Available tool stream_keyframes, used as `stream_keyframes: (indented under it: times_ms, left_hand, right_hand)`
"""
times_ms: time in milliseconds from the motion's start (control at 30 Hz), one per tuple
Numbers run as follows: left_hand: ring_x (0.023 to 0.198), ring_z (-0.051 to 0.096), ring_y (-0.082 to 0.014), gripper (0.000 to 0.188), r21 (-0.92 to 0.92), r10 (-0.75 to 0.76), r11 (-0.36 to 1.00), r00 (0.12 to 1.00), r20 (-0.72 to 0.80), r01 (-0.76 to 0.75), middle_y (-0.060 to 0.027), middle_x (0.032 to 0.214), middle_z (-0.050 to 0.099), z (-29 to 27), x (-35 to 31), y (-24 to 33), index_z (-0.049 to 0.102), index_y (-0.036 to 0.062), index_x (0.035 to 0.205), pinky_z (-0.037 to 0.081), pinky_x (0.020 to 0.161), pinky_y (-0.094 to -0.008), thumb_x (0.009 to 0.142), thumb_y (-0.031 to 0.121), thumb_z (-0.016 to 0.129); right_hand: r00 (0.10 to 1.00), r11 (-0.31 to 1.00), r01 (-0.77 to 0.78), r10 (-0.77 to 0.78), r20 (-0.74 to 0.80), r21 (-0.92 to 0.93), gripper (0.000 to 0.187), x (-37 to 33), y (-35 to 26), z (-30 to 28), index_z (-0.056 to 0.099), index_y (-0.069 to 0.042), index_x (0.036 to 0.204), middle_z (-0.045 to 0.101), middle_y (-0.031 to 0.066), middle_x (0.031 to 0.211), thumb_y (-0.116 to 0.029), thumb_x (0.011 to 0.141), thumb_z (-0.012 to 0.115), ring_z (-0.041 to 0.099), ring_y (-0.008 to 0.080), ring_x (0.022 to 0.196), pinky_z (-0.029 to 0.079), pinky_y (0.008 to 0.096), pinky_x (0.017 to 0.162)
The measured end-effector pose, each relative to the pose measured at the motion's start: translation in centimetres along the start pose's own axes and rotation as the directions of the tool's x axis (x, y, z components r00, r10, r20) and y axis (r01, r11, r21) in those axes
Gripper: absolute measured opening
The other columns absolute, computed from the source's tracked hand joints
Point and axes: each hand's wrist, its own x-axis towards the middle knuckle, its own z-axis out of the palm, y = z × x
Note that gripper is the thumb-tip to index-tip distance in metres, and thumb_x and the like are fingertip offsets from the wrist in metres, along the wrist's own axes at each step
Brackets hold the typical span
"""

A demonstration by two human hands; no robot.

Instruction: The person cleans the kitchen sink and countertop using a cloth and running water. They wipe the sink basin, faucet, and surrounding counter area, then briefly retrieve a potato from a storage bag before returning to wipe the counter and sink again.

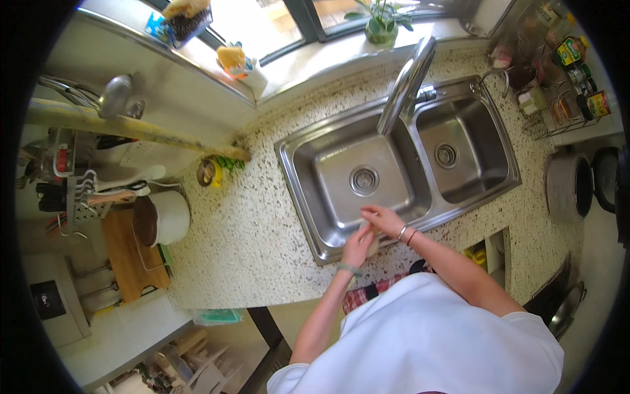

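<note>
Both hands meet over the near rim of the steel double sink (308,217), by its larger left basin. My left hand (357,248), with a green band at the wrist, is closed around something pale (373,245), perhaps a cloth; its kind is not clear. My right hand (386,221), wearing a bracelet and a red cord, reaches across from the right. Its fingers are bent together over the left hand's fingertips and the top of the pale thing. What lies between the fingers is hidden. The chrome faucet (408,85) arches over the large basin, beyond the hands.
On the left of the speckled counter (230,243) stand a white pot (172,218), a wooden cutting board (125,253) and a yellow tape roll (216,174) beside green leaves. A potted plant (382,29) sits on the sill. A spice rack (558,108) is at the far right.
</note>
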Motion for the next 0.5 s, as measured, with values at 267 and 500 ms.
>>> stream_keyframes:
  times_ms: [267,500]
  left_hand:
    - [0.089,0.064,-0.016,0.041,-0.175,0.103,0.979,0.994,-0.041,-0.109,-0.0104,0.099,0.07,2.6,3.8,4.3,0.062,0.008,0.121,0.05,0.081,-0.03,0.084,0.026,0.07]
    - [0.064,0.055,-0.0058,0.031,-0.017,-0.124,0.992,0.986,-0.111,0.123,0.0022,0.074,0.063,0.5,11.0,5.6,0.061,0.0044,0.101,0.047,0.061,-0.0243,0.085,0.03,0.072]
  right_hand:
    - [0.983,0.991,-0.1,0.112,-0.144,0.089,0.024,-0.1,-1.8,-7.9,0.07,-0.002,0.098,0.068,0.0025,0.085,-0.023,0.085,0.068,0.061,0.0085,0.074,0.051,0.0235,0.061]
    - [0.847,0.905,0.034,0.199,-0.494,0.424,0.038,5.5,-5.4,-13.0,0.06,-0.003,0.093,0.068,0.0084,0.08,-0.04,0.095,0.054,0.064,0.0128,0.058,0.05,0.0237,0.047]
